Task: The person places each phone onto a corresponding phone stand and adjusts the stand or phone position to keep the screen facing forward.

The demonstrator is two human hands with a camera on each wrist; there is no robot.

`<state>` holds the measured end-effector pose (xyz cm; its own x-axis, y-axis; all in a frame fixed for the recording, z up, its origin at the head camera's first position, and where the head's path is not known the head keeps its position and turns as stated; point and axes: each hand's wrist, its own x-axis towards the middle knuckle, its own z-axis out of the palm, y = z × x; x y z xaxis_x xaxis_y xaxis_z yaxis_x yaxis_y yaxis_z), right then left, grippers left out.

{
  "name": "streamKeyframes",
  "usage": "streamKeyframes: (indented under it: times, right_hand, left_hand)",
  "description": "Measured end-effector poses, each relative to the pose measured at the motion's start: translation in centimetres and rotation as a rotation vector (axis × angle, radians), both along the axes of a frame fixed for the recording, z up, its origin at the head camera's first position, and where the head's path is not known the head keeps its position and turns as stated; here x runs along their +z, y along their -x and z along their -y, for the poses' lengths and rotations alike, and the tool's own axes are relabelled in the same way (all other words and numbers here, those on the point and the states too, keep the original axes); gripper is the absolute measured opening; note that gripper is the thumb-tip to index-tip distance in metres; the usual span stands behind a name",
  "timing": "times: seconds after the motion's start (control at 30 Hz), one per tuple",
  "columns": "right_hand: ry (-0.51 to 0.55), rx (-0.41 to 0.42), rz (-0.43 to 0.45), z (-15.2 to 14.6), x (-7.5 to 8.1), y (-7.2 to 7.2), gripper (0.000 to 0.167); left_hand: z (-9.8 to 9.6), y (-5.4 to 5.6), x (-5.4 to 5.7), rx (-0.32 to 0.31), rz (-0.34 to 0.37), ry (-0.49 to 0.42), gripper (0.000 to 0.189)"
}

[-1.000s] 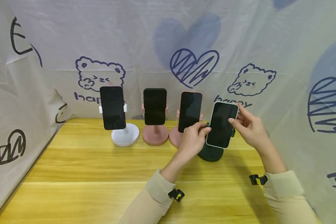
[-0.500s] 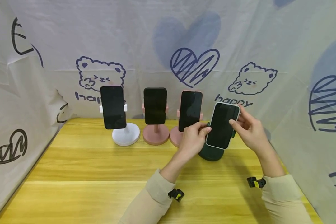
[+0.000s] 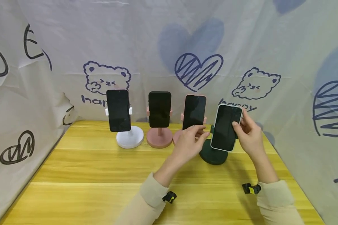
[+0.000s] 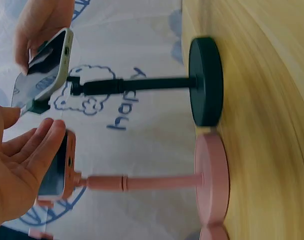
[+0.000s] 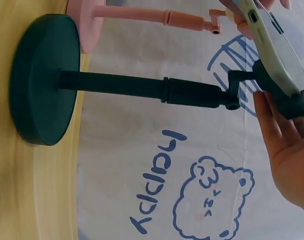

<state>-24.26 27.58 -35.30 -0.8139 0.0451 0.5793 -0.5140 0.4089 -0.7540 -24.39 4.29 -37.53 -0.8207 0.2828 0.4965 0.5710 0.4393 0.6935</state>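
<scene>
A smartphone with a pale case (image 3: 226, 129) sits tilted in the clamp of a dark green phone stand (image 3: 213, 153) at the right. My right hand (image 3: 250, 137) grips its right edge, thumb on the screen side and fingers behind, beside the clamp. Just left of the clamp is my left hand (image 3: 187, 145), its fingers loosely bent with nothing in them. That hand partly covers a phone in a pink case (image 3: 195, 111) on a pink stand. In the left wrist view, the green stand's upright pole (image 4: 157, 83) rises from its round base.
Left of these, a black phone (image 3: 159, 109) stands in another pink holder (image 3: 159, 140). Farther left, a dark phone (image 3: 119, 111) is clamped in a white stand (image 3: 130, 137). The wooden table (image 3: 101, 175) meets a printed cloth (image 3: 146, 62) behind and at both sides.
My left hand has let go of the clamp's left side and drawn slightly left. My right hand keeps its grip on the smartphone. The head view has shifted a little.
</scene>
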Motion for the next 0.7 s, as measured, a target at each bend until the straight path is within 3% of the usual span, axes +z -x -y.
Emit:
streamKeyframes:
  times: [0.13, 0.43, 0.53, 0.7]
  right_hand:
    - [-0.046, -0.102, 0.015, 0.3, -0.5, -0.1, 0.063]
    - [-0.172, -0.165, -0.048, 0.2, -1.8, -0.9, 0.067]
    - [-0.233, -0.17, -0.037, -0.3, -2.1, -1.3, 0.067]
    - [-0.359, -0.189, -0.012, -1.2, -2.6, -2.0, 0.067]
  left_hand:
    - [2.2, -0.1, -0.2, 0.076, -0.139, 0.057, 0.036]
    - [9.0, 0.2, -1.0, 0.265, -0.414, 0.173, 0.049]
    - [11.3, 0.1, -1.2, 0.327, -0.441, 0.224, 0.052]
    - [14.7, -0.4, -1.6, 0.383, -0.414, 0.298, 0.057]
